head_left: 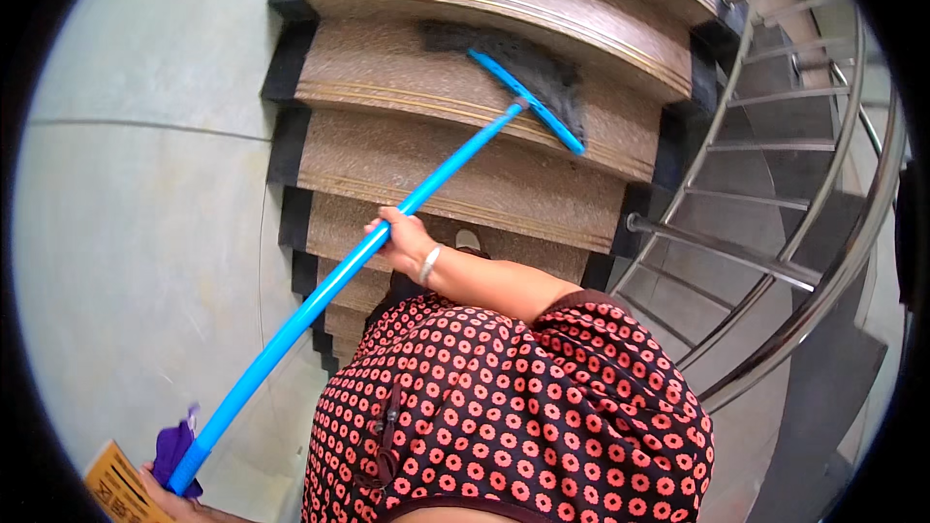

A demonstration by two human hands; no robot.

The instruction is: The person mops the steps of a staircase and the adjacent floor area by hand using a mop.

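Note:
A broom with a long blue handle (291, 334) runs slantwise from the lower left up to the stairs. Its blue head bar (544, 118) and dark, blurred bristles (547, 77) rest on a brown stair tread (378, 58). Midway along the handle, my right hand (402, 237) is wrapped round it, a pale bangle at the wrist. At the lower left rim, my left hand (165, 499) grips the handle's end. A purple cloth (174, 450) hangs beside that end. A yellow printed panel (124, 489) lies right by the left hand; whether I hold it cannot be told.
Brown steps with ridged edges and black side borders (288, 145) go up ahead of me. A pale wall (145, 194) stands on the left. On the right curves a metal railing (775, 257) with several bars. A shoe (468, 238) shows below my right arm.

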